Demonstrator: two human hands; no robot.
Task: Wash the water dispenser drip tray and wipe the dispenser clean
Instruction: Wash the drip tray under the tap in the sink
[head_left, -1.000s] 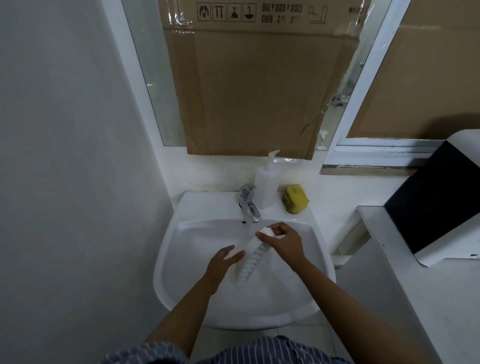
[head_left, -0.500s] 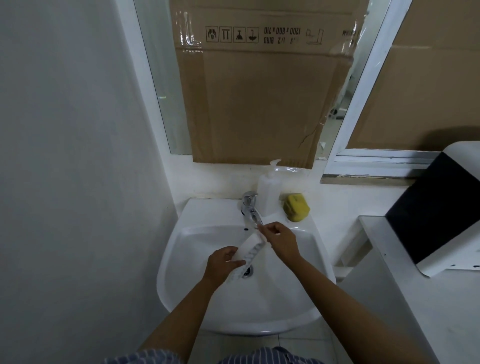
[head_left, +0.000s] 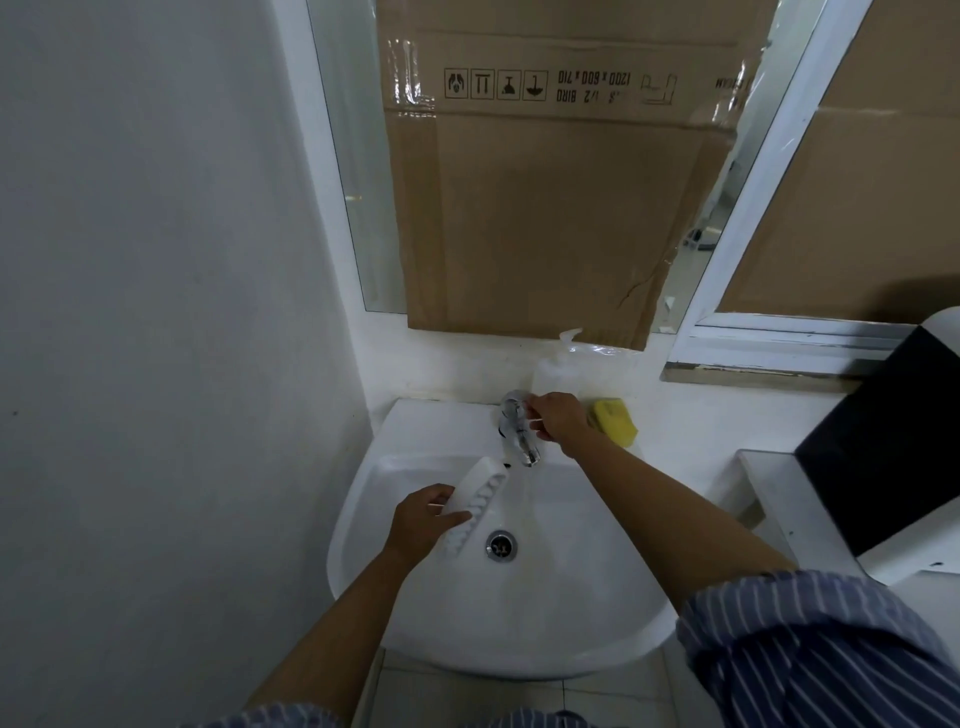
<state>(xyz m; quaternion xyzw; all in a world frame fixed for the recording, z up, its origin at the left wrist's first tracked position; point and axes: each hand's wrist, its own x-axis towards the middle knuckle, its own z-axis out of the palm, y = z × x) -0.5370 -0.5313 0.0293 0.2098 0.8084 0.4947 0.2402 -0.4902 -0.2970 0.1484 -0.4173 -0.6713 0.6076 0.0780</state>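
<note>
my left hand (head_left: 423, 525) has its grip clamped on the drip tray (head_left: 472, 506), thumb across the front and fingers curled behind it, so the lower end of the tray is hidden by my palm. the tray is white, tilted, its upper end up near the spout of the tap (head_left: 517, 431), its scalloped edge facing the drain (head_left: 501, 545). it hangs over the left half of the sink (head_left: 597, 639), not resting on the bowl as far as i can tell.

my right hand (head_left: 558, 422) is at the tap, fingers curled against its right side at the handle (whether they truly close round it i can't make out, the chrome blurs into my knuckles). whether water runs is hard to tell.

behind my right hand stands a soap bottle (head_left: 553, 369), mostly pale against the wall and partly covered by my fingers, its pump just showing. a yellow sponge (head_left: 615, 420) lies just beside my wrist on the ledge, its left end hidden. cardboard (head_left: 545, 208) covers most of the window above. at the right, the dispenser (head_left: 883, 447), black and white, sits on the table (head_left: 769, 499), cut off by the frame edge. my striped sleeve (head_left: 810, 639) fills the lower right corner.
</note>
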